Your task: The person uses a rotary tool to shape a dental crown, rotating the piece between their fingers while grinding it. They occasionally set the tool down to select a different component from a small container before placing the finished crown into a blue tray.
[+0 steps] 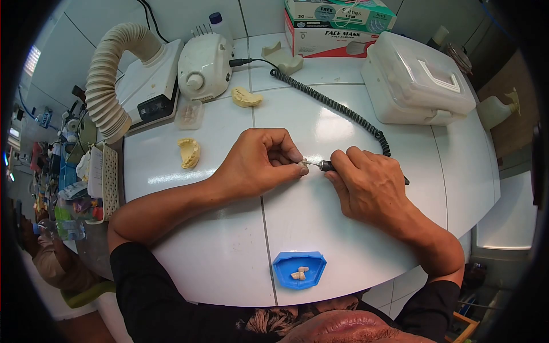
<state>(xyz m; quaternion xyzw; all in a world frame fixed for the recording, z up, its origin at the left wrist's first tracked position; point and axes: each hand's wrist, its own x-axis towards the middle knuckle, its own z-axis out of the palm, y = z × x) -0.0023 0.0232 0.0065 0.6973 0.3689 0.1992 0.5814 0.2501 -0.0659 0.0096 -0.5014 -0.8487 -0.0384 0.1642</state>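
My left hand (257, 163) pinches a small pale piece (303, 163), perhaps a dental crown, between thumb and fingertips; the fingers partly cover it. From the opposite side, my right hand (372, 182) grips a dark rotary handpiece (326, 166), its thin metal bur pointing left and meeting the piece. A coiled black cord (337, 104) runs from the handpiece back to a white motor control unit (205, 66). Close to my body sits a blue tray (318, 279) holding small tooth-coloured pieces (298, 275). Yellowish plaster dental casts (189, 153) lie beyond my left forearm.
A flexible white hose (106, 74) arches over the left side. At the back stand a white case (420, 83), mask boxes (337, 43) and a pale cast (283, 59). A small clear box (189, 114) lies near the control unit. Another person (60, 257) is at far left.
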